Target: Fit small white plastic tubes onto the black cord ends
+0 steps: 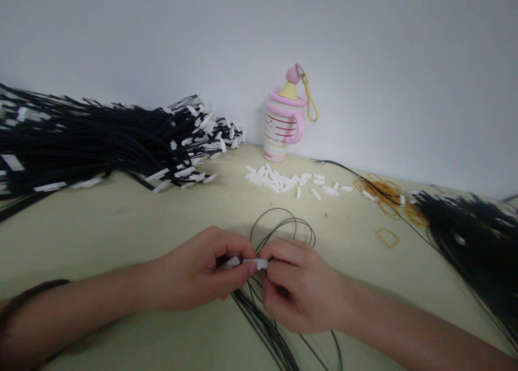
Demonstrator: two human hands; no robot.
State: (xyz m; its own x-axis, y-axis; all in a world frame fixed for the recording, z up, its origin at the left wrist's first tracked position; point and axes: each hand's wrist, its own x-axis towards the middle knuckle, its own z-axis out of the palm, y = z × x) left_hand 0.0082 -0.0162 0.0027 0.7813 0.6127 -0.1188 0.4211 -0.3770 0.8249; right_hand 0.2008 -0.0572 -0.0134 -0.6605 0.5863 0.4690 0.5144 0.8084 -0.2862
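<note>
My left hand (210,271) pinches a small white connector (259,263) between thumb and index finger at the lower middle of the head view. From the right, my right hand (301,284) closes its fingers at the connector's other end, touching it; what lies inside those fingers is hidden. Another white piece shows in my left hand's grip. Thin black wires (267,328) run beneath both hands toward the bottom edge, with loops (283,220) rising just beyond the fingers.
A loose pile of white connectors (279,181) lies before a pink striped cup (280,125). Bundled black wires with white ends (121,139) fill the left. Yellow rubber bands (387,238) and more black wires (477,241) are at the right, against the wall.
</note>
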